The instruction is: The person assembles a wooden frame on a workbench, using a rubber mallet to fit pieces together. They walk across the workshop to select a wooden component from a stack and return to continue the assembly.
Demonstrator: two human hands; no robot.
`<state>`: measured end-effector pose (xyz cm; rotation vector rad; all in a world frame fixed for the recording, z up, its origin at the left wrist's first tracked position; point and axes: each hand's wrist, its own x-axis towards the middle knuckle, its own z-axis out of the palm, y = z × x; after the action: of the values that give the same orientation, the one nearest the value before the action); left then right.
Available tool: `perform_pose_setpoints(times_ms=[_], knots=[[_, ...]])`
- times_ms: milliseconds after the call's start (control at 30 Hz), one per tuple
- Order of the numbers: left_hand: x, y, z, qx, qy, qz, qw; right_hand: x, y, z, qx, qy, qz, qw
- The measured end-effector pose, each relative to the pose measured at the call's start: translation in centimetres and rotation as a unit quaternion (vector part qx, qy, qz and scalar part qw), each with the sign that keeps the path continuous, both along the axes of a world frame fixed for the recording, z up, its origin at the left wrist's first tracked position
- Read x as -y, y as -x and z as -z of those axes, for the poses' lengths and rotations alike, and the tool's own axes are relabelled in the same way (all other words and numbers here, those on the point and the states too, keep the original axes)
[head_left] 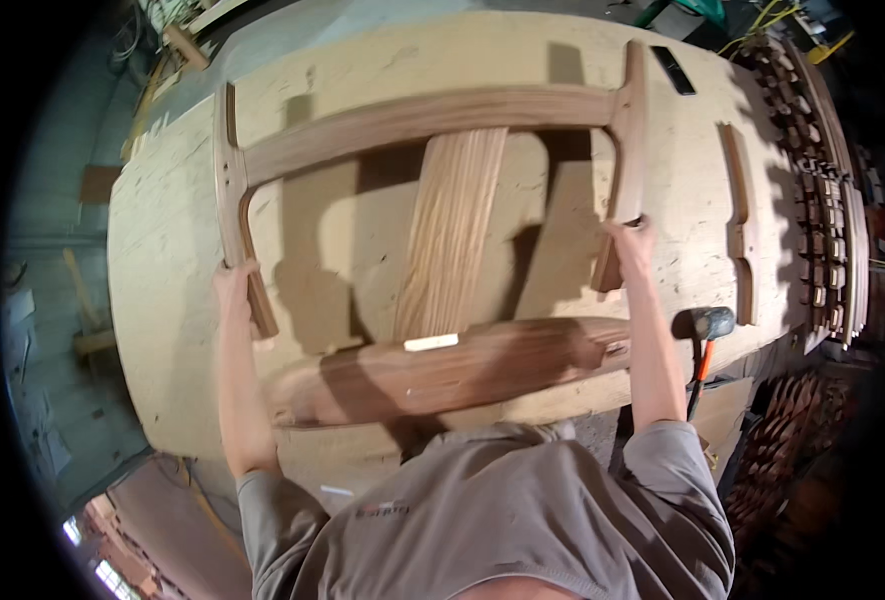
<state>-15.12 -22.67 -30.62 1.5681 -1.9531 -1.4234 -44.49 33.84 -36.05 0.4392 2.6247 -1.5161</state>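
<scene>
Each of my hands grips one side post of a brown wooden frame above the work table. My left hand is closed round the lower part of the left post. On the other side my right hand wraps the lower part of the right post. A bowed wooden rail joins the posts. From the rail's underside a wide striped slat runs toward me, a pale tenon at its near end. Nearest me lies a broad curved board; whether the slat touches it I cannot tell.
The pale table top carries a loose shaped post at the right and a black flat object at the far right. Near its right edge is a black-headed mallet with an orange handle. Stacked wooden parts stand beyond.
</scene>
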Motion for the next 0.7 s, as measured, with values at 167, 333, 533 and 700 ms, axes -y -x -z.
perform_pose_setpoints(times_ms=[167,333,533,700], knots=[[0.4,-4.1,-4.2,-0.119,0.084,-0.039,0.989,0.0,-1.3,-3.3,-0.128,0.080,0.026,0.988],[-2.3,-8.9,-8.7,-0.283,0.129,-0.047,0.949,-1.2,-4.1,-10.3,-0.231,0.208,0.004,0.950],[-6.4,-12.6,-10.5,-0.376,0.190,-0.016,0.907,-6.7,-8.2,-13.5,-0.168,0.282,-0.041,0.944],[-7.6,-18.7,-7.5,-0.385,0.179,0.002,0.905,-6.7,-11.9,-11.0,-0.191,0.259,-0.042,0.946]])
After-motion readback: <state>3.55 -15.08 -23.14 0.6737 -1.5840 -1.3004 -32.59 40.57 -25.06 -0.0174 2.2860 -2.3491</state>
